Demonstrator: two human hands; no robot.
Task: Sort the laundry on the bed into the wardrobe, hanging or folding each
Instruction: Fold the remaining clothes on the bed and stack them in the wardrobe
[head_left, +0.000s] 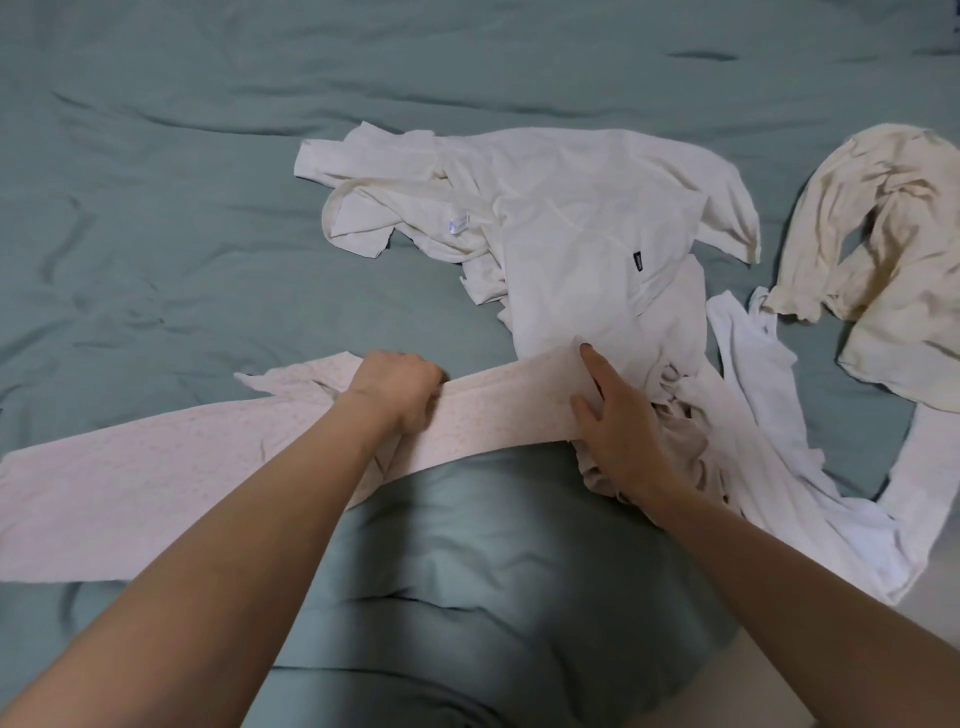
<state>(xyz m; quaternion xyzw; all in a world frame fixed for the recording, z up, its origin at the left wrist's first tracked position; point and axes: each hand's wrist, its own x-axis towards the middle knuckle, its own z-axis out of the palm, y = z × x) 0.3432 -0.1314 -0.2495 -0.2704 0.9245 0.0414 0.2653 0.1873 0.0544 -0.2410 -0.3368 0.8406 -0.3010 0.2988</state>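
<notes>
Straightening the pale pink speckled knit garment (156, 467) on the wide teal-green bedsheet (208, 156) before folding.

From my remote seat I see the bed carrying the pink piece across the near left, with 3 other items beyond: a cream long-sleeved top (545, 208), a yellowed cream shirt (883, 260) and a thin white vest (779, 441). My left hand (397, 387) is curled tight on the pink cloth; my right hand (618, 415) pinches its far end, forefinger extended. I judge it best to pull evenly, keeping it clear of the pile.
</notes>
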